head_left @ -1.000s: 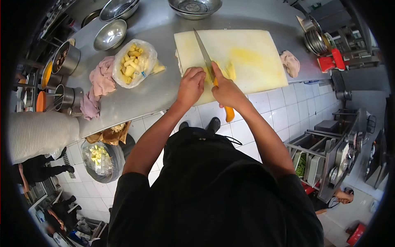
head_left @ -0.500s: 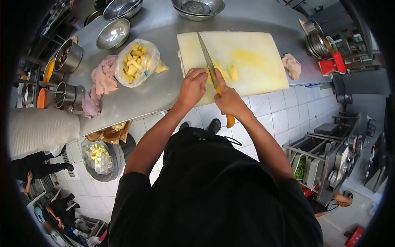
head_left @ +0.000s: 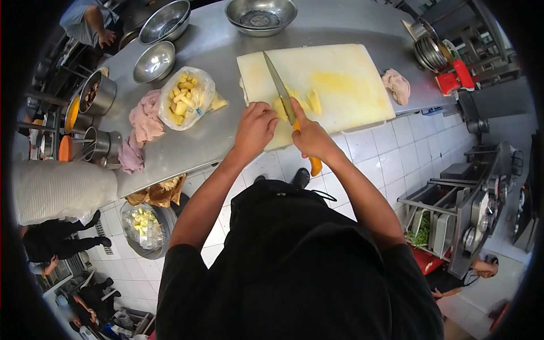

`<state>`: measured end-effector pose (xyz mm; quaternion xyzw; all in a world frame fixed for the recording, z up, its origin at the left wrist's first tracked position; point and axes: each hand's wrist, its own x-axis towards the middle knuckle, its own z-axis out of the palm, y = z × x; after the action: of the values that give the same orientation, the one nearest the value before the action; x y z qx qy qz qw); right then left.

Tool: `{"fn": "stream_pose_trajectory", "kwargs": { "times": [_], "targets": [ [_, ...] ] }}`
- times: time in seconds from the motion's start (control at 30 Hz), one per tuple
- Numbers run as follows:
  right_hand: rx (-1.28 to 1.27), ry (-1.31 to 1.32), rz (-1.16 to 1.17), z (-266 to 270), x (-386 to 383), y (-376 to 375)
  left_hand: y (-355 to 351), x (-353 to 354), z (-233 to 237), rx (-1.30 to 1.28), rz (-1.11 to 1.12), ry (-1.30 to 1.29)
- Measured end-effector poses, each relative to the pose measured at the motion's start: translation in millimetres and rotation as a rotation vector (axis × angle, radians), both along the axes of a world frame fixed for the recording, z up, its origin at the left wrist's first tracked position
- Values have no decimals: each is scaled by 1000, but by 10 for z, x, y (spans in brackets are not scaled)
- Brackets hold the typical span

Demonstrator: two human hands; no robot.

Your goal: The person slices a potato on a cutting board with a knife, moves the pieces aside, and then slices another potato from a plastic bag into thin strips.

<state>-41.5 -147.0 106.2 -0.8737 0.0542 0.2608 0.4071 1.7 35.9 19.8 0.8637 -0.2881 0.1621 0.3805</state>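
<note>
My right hand (head_left: 311,137) grips the yellow handle (head_left: 315,165) of a long knife (head_left: 277,81), index finger stretched along the base of the blade. The blade points away over the white cutting board (head_left: 354,68), its tip near the far left corner. Just left of the blade, my left hand (head_left: 255,129) is closed, fingers curled, with the fingertips at a pale yellow food piece (head_left: 280,107). More cut yellow pieces (head_left: 313,101) lie right of the blade. A yellow wet stain marks the board farther right.
Left of the board are a clear bag (head_left: 186,99) of yellow chunks, pink cloths (head_left: 146,116) and metal bowls (head_left: 154,62). Another cloth (head_left: 396,86) lies right of the board. Below the table's left edge stands a lined bin (head_left: 143,229) with scraps. A person (head_left: 90,22) stands across the table.
The view has shifted slightly, and a person now shows at the upper left. Both hands and the knife keep nearly the same place on the board.
</note>
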Motion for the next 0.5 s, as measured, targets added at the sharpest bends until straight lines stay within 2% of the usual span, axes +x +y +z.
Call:
{"fn": "stream_pose_trajectory", "kwargs": {
  "times": [0.17,0.37,0.5],
  "targets": [
    [18,-22,-7,-31,-7,-11,-21,114,-36,87,-47,-11],
    [4,-30,7,-24,-5,-23,34,120,9,210,-69,-175],
    [2,-62,12,-46,-15,-32,-8,137,45,167,-70,-136]
  ]
}}
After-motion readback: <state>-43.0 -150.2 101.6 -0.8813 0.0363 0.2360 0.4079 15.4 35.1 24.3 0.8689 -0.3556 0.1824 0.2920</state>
